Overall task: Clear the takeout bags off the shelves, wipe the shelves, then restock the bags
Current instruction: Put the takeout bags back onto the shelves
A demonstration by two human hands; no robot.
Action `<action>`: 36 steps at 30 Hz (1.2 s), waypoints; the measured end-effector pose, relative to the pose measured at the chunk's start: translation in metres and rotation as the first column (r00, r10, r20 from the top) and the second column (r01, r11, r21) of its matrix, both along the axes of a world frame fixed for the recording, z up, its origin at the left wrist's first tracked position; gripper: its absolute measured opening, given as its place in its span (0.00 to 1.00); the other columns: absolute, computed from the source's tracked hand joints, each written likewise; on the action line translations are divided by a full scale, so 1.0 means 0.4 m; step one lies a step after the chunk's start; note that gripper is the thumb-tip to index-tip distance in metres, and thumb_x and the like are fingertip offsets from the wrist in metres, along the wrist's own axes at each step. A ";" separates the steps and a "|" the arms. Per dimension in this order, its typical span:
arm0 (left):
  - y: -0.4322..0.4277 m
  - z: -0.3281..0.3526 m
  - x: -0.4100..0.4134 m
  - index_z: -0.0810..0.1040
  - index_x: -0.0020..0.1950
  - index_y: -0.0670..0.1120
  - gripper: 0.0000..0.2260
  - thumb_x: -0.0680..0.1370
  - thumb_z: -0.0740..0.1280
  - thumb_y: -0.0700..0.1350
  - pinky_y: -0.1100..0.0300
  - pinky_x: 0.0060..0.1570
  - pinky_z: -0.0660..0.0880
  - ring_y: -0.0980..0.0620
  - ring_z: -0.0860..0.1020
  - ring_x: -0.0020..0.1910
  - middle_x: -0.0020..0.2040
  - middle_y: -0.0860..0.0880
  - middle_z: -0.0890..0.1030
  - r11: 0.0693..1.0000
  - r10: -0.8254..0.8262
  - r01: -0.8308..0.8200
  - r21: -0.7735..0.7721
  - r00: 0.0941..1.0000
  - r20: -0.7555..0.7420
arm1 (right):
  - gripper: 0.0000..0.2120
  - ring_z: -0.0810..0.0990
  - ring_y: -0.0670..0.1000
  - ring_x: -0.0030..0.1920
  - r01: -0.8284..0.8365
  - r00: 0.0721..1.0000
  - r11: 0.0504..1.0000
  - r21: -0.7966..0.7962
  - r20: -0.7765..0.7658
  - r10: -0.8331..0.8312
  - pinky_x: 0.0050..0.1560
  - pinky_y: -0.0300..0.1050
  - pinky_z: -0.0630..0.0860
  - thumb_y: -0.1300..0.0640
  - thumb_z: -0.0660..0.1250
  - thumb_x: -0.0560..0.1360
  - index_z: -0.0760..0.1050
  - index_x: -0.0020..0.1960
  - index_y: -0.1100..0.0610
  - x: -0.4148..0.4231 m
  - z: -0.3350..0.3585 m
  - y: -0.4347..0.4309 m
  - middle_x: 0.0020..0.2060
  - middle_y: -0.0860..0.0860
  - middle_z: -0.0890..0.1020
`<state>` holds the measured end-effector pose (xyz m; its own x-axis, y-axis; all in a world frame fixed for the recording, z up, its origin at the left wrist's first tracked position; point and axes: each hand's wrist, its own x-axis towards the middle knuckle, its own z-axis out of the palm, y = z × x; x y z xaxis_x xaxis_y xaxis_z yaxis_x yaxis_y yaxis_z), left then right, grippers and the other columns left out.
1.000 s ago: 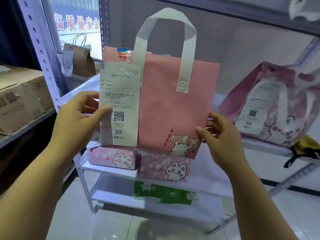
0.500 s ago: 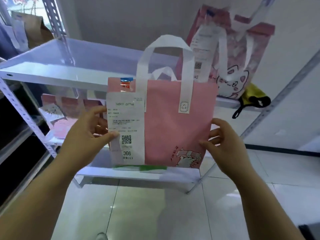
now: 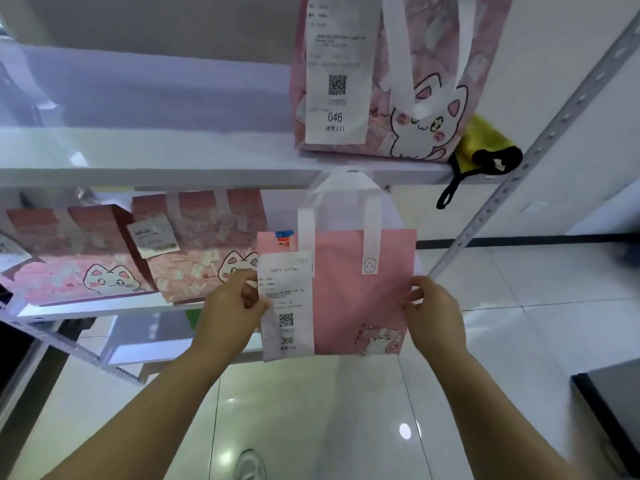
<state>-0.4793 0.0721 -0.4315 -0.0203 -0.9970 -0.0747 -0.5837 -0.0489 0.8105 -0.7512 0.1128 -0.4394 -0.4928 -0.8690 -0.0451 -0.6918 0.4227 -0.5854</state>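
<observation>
I hold a plain pink takeout bag (image 3: pixel 360 292) with white handles and a receipt numbered 366 upright in front of the lower shelf (image 3: pixel 104 308). My left hand (image 3: pixel 230 310) pinches its left edge at the receipt. My right hand (image 3: pixel 433 313) grips its right edge. The bag's handles reach up to the edge of the upper shelf (image 3: pixel 156 157). A pink cat-print bag (image 3: pixel 415 98) with receipt 046 stands on the upper shelf's right end. On the lower shelf at left stand two pink cat-print bags (image 3: pixel 86 265) (image 3: pixel 204 251).
A yellow and black cloth (image 3: pixel 485 150) lies at the upper shelf's right corner, its loop hanging over the edge. A perforated metal upright (image 3: pixel 540 140) slants along the right. Glossy tiled floor (image 3: pixel 311 410) lies below, with a dark object (image 3: pixel 613 403) at bottom right.
The bag and both hands have come down from the upper shelf level to in front of the lower shelf. My view has tilted down and closer to the rack.
</observation>
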 end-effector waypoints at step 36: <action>-0.196 -0.131 -0.150 0.74 0.59 0.48 0.14 0.74 0.70 0.44 0.64 0.42 0.70 0.55 0.76 0.48 0.53 0.54 0.74 0.996 -0.046 0.048 0.079 0.999 -0.029 | 0.16 0.77 0.49 0.54 -0.089 0.991 0.996 0.011 0.101 0.088 0.53 0.42 0.70 0.54 0.66 0.75 0.72 0.62 0.54 -0.089 -0.091 -0.242 0.57 0.50 0.79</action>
<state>-0.5393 -0.0063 -0.4839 -0.0702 -0.9858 -0.1524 -0.5648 -0.0867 0.8207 -0.7870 0.0162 -0.4757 -0.4064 -0.9077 -0.1041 -0.6647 0.3719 -0.6479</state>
